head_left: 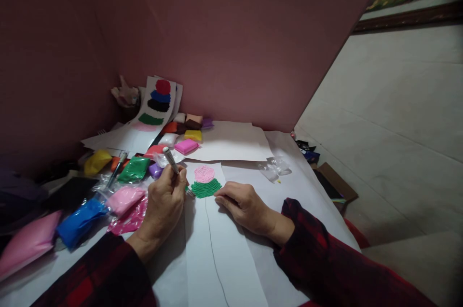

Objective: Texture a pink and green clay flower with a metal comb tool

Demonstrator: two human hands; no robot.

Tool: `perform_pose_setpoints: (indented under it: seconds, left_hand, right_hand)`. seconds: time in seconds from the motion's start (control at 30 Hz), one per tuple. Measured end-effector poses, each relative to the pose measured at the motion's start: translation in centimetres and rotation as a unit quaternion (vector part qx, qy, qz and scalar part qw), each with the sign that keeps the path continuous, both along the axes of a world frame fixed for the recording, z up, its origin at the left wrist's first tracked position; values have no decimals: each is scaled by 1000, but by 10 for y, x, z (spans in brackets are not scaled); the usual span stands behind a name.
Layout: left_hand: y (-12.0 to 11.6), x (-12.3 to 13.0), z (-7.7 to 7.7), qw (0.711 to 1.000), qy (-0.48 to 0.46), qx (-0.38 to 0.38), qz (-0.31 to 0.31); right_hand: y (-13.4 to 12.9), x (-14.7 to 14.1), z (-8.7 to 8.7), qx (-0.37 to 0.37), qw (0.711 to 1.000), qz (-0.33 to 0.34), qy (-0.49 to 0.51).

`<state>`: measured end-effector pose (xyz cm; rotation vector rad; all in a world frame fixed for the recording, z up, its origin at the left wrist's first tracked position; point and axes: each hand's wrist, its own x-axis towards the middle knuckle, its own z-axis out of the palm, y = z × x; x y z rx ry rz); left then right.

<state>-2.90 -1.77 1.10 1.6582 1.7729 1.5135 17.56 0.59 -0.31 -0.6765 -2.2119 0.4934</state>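
A white paper strip lies in front of me with a pencil-like line down it. Near its top sits a pink clay patch, and just below it a ridged green clay band. My left hand is closed round a slim tool with a patterned handle, held tilted. The tool's metallic tip is down at the green band's left end, its exact shape unclear. My right hand is pinched at the green band's right end; whatever its fingertips hold is hidden.
Bagged clay packs, including green, blue and pink, crowd the left side. Behind them leans a sheet with coloured bands. White sheets lie at the back, with a crumpled clear wrapper at right.
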Motion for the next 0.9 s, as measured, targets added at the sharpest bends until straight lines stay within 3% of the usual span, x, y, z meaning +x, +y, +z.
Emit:
perform_pose_setpoints:
  seconds: [0.2, 0.5, 0.9]
  left_hand:
    - [-1, 1, 3, 1000, -5, 24, 17]
    - [-1, 3, 0, 997, -74, -19, -31]
    - [1, 1, -6, 995, -88, -22, -51]
  right_hand:
    - [0, 0, 0, -6, 1000, -1, -5]
    - [0, 0, 1, -2, 1000, 6, 2]
    - [-1, 0, 1, -8, 1000, -1, 0]
